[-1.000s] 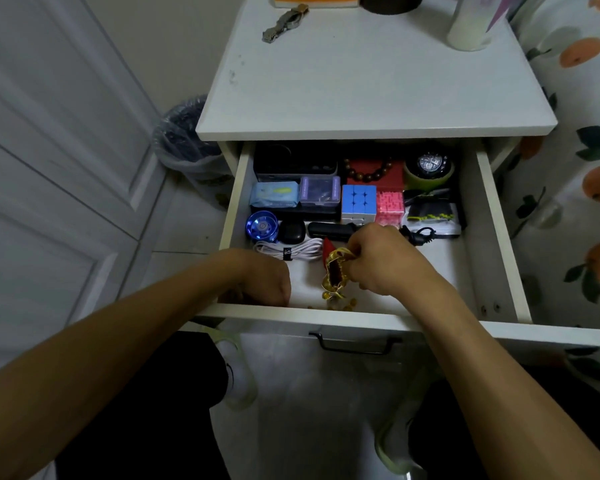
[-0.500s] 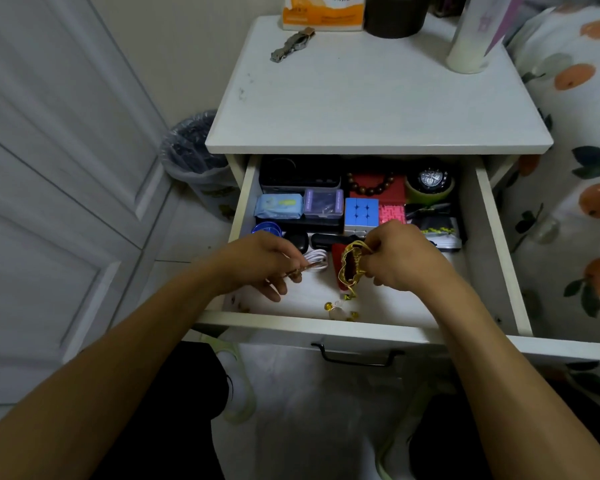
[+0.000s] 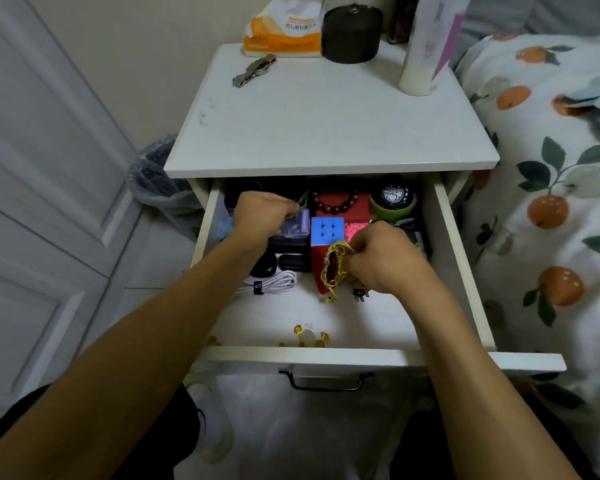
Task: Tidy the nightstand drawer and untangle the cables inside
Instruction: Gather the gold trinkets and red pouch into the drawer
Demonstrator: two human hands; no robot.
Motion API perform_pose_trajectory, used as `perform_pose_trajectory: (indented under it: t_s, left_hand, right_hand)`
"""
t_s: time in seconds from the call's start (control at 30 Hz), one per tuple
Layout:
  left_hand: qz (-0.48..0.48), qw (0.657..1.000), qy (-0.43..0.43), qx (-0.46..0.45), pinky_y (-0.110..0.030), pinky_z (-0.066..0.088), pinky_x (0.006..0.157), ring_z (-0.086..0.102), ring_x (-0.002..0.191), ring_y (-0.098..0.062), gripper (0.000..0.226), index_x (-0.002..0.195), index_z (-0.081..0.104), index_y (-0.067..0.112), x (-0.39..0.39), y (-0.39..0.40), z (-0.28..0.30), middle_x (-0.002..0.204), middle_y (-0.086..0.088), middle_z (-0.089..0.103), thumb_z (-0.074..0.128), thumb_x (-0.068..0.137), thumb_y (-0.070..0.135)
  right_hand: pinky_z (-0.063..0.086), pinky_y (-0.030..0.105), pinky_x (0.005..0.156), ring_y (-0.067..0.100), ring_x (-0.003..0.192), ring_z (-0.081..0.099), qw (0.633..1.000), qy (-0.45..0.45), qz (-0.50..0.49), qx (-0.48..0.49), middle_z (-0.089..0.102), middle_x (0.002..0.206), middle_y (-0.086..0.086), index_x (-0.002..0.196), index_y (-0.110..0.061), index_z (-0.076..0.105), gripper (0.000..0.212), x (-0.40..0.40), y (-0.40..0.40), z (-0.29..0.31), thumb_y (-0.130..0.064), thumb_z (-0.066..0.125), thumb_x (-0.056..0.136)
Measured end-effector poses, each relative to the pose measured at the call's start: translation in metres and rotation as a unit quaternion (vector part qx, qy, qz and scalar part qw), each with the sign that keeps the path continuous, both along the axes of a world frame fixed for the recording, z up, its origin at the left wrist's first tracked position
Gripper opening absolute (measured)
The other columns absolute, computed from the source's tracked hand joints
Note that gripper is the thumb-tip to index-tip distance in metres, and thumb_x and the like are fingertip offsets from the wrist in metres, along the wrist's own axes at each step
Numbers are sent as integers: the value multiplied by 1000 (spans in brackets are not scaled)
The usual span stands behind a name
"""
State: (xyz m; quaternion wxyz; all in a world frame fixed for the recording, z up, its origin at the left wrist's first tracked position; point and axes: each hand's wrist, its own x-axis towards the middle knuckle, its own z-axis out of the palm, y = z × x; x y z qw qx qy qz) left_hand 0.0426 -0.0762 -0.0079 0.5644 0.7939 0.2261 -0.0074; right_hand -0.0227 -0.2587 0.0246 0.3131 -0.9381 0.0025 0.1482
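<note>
The right hand (image 3: 387,259) pinches a small red-and-gold pouch (image 3: 335,266) open above the drawer (image 3: 343,355), seemingly to take loose gold beads (image 3: 305,336), while the left hand (image 3: 262,214), fingers curled, reaches the rear boxes; the coiled white cable (image 3: 274,284) lies bundled.

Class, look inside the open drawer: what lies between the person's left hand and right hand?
In the head view, the blue-topped puzzle cube sits between the left hand and the right hand, which holds a gold-trimmed red pouch.
</note>
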Motion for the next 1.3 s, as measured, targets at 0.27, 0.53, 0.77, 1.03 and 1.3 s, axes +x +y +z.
perform_pose_trajectory:
  t_s: [0.27,0.53,0.77,1.03,1.3]
  left_hand:
    - [-14,993,-6,116,-32,59,57,64,52,-21,17,82,71,-9,35,-24,-9,78,-23,72,70,81,7]
    - [-42,963,-24,267,-27,40,58,55,61,-16,18,67,64,15,31,-36,-16,67,2,61,68,78,28]
    - [-36,961,-54,267,-22,31,49,53,59,-15,25,61,53,19,30,-42,-20,64,2,57,60,85,25]
    - [-126,939,-99,303,-16,41,58,60,67,-9,20,84,76,19,24,-31,-23,75,6,69,58,82,10]
    - [-153,947,-145,241,0,37,54,55,49,9,14,72,71,15,25,-16,-27,53,8,62,82,78,22]
  right_hand:
    - [59,48,72,36,79,69,1000,-1,2,25,69,79,22,71,5,59,22,4,-10,3,-12,61,84]
    - [59,45,75,33,80,69,1000,0,4,10,68,84,16,68,-7,56,18,0,-16,3,-14,60,84]
    - [59,42,73,32,80,69,1000,-9,7,10,67,83,15,60,-14,45,25,-2,-18,2,-11,57,81]
    - [56,36,68,33,79,68,1000,-14,13,16,63,80,14,59,-17,38,28,0,-18,1,-9,56,79]
    - [57,34,67,30,77,68,1000,-2,11,0,66,84,12,68,-12,50,14,0,-14,-2,-11,58,80]
